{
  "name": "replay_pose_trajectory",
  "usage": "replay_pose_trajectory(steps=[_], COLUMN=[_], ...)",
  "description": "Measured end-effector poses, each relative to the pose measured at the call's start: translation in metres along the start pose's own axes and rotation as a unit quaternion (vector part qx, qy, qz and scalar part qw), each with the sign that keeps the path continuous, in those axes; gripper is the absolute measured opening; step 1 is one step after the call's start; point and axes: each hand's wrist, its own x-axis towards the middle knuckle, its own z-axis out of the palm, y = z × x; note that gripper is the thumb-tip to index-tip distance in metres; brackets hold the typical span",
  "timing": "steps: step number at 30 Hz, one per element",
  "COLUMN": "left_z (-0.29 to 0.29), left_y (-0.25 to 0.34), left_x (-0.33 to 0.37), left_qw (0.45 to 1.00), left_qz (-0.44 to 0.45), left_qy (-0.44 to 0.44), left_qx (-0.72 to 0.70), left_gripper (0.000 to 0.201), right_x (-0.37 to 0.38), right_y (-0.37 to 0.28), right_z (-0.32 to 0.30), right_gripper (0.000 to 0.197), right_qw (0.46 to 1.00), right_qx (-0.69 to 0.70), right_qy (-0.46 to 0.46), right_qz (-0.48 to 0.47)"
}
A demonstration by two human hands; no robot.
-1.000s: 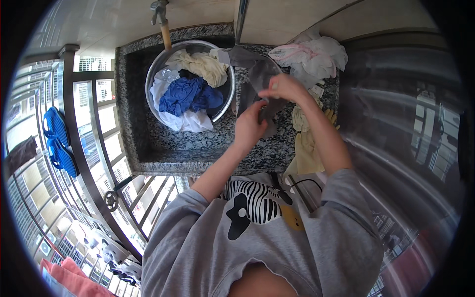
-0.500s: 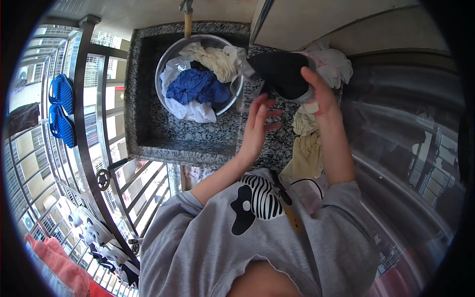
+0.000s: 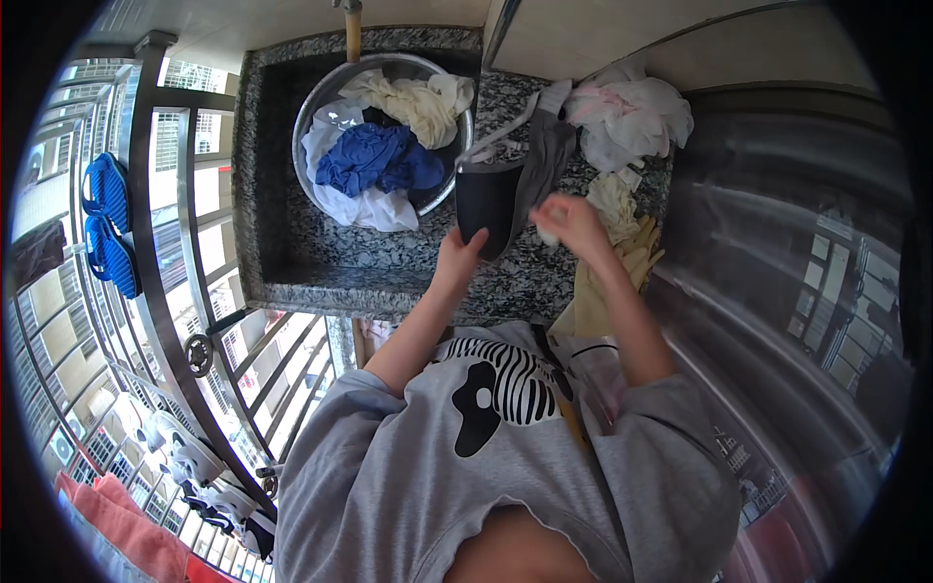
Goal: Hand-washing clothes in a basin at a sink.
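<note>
A black and grey bra [image 3: 488, 202] with pale straps is held up over the right part of the stone sink counter, beside the basin. My left hand [image 3: 457, 264] grips its lower left edge, thumb on the black cup. Just to the right, my right hand [image 3: 577, 229] is closed, fingertips near the bra's grey side. Something small and pale shows under those fingers, too unclear to name. To the left, a metal basin [image 3: 300, 185] in the sink contains blue cloth [image 3: 364, 160], cream cloth [image 3: 423, 109] and white cloth [image 3: 374, 210].
A tap [image 3: 353, 37] stands over the sink [image 3: 340, 291]. White and pink sheer fabric or bagging [image 3: 637, 121] lies at the back right. Nearer are crumpled cream cloth [image 3: 612, 204] and pale yellow rubber gloves [image 3: 632, 267]. Blue flip-flops [image 3: 109, 199] hang on the railing at left.
The bra has moved left and nearer, its straps now spread toward the back. My left hand has taken hold of it; my right hand has come off it and moved down and left.
</note>
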Motion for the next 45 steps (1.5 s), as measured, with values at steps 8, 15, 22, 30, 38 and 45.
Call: replay_pose_trajectory(steps=[8, 15, 22, 30, 38, 45], left_z=[-0.025, -0.015, -0.022, -0.036, -0.019, -0.020], left_y=[-0.019, 0.014, 0.003, -0.009, 0.013, 0.014], left_x=[0.001, 0.001, 0.007, 0.019, 0.011, 0.010], left_qw=[0.995, 0.948, 0.969, 0.902, 0.829, 0.889], left_qz=[0.024, 0.029, 0.030, 0.087, 0.091, 0.049], left_qy=[0.043, 0.056, 0.039, 0.066, 0.082, 0.030], left_qx=[0.088, 0.313, 0.240, 0.417, 0.545, 0.455], left_gripper=[0.019, 0.019, 0.027, 0.037, 0.038, 0.038], right_x=[0.066, 0.117, 0.119, 0.062, 0.058, 0.091], right_y=[0.014, 0.037, 0.056, 0.038, 0.042, 0.058], right_z=[0.098, 0.086, 0.041, 0.084, 0.110, 0.026], right_gripper=[0.012, 0.012, 0.011, 0.005, 0.011, 0.013], right_qw=[0.886, 0.910, 0.878, 0.877, 0.904, 0.864], right_qx=[-0.224, -0.108, -0.236, -0.245, -0.191, -0.169], right_qy=[0.178, 0.377, 0.356, 0.225, 0.288, 0.466], right_qz=[-0.364, -0.133, -0.216, -0.347, -0.250, -0.084])
